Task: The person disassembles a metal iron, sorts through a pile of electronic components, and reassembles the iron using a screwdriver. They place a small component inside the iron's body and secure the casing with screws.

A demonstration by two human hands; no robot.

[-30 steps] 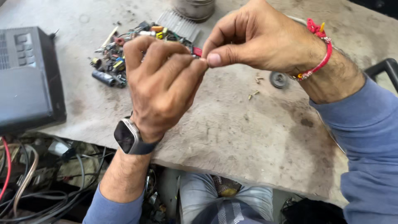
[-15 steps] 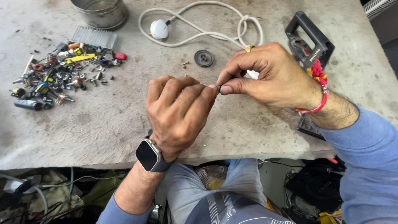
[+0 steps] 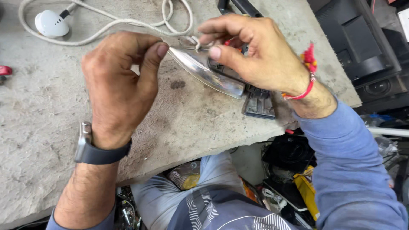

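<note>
Shiny iron soleplate (image 3: pixel 204 70) tilted above grey table.

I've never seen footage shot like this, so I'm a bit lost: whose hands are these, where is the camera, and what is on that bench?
There is no machine here. A person wears a camera on the head, and it looks down at their own two bare hands over a rough grey stone workbench.

The left hand, with a dark watch on its wrist, is curled into a pinch. The right hand, with a red thread bracelet, pinches too. The fingers of both meet at a thin whitish cord end; how it is gripped is too small to tell.

Under the hands lies a shiny metal clothes iron on its side, with dark parts beside it. At the far edge sits a round white plug on a looped white cable.

Below the bench are the person's knees and clutter.
</note>
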